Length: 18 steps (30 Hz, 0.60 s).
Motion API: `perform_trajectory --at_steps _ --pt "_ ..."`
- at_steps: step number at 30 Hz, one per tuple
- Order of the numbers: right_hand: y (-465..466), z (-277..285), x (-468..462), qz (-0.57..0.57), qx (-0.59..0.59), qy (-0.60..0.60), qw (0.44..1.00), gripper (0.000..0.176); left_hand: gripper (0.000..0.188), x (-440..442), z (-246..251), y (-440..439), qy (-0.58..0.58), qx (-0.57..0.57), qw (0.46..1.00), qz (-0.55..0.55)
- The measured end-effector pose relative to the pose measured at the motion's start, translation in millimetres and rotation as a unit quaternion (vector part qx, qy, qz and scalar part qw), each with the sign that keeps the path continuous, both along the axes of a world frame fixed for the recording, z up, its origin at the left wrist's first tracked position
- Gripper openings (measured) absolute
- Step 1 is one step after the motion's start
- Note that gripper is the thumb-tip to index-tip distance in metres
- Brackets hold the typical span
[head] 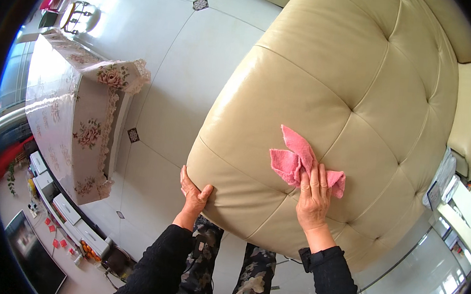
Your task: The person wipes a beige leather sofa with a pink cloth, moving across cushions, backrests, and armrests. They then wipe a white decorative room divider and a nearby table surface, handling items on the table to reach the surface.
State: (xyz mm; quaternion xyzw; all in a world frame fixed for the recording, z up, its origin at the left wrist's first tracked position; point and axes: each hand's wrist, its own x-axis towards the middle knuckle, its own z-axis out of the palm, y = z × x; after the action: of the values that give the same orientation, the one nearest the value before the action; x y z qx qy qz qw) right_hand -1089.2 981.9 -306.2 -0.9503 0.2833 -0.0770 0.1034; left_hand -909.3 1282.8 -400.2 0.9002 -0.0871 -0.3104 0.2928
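A pink cloth (290,163) lies bunched on the tufted seat of a beige leather sofa (307,82). My right hand (314,199) rests on the cloth, its fingers extended and pressing it against the seat near a tufted seam. Part of the cloth sticks out beyond the fingertips and to the right of them. At the rounded near-left corner of the seat, my left hand (194,193) holds the edge, thumb on top and fingers over the side.
Left of the sofa, a low table wears a floral, lace-edged tablecloth (89,133) on the tiled floor (167,112). A stool (76,17) stands farther off. White drawers (66,208) and a television (34,255) are at lower left. A glossy panel (421,269) is at lower right.
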Motion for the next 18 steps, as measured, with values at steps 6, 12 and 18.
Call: perform_trajectory --at_steps 6,12,18 --pt "-81.1 -39.6 88.1 0.042 -0.052 -0.027 0.997 0.040 0.125 0.8 -5.0 3.2 -0.017 -0.007 1.000 -0.004" --pt "-50.6 -19.6 54.3 0.070 0.013 -0.037 0.997 0.038 0.117 2.3 -3.2 5.8 -0.016 0.009 1.000 -0.012" --pt "22.1 4.7 17.7 0.003 0.151 -0.064 0.986 0.040 0.116 5.9 -2.7 5.7 -0.013 0.005 1.000 -0.009"
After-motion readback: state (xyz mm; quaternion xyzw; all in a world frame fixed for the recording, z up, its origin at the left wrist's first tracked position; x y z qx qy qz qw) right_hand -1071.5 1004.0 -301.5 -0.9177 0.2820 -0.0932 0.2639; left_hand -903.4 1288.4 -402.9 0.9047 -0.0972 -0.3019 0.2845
